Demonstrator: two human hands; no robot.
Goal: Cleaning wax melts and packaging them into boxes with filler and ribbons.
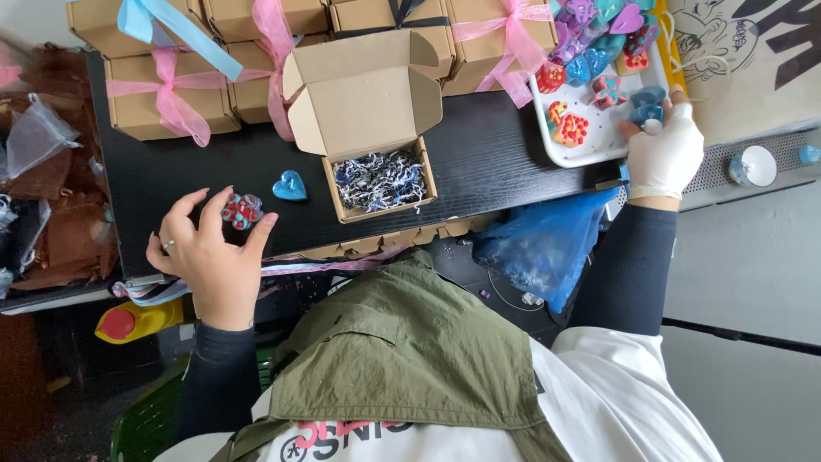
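Note:
My bare left hand (209, 252) rests on the black table (487, 154), its fingertips curled around a red and blue flower-shaped piece (242, 210) that lies on the surface. A blue heart-shaped piece (290, 186) lies just to the right of it. Beside that stands an open brown cardboard box (363, 94) filled with blue and white shredded paper (379, 180). My right hand (665, 156), in a white glove, is at the corner of a white tray (590, 147) and grips a small blue piece (647, 109). Several more colourful heart and flower pieces lie in the tray.
Closed brown boxes tied with pink ribbon (171, 98) and blue ribbon (150, 17) line the table's far side. A blue plastic bag (547, 244) hangs below the table edge. A yellow bottle with a red cap (137, 321) and brown pouches (60, 231) are on the left.

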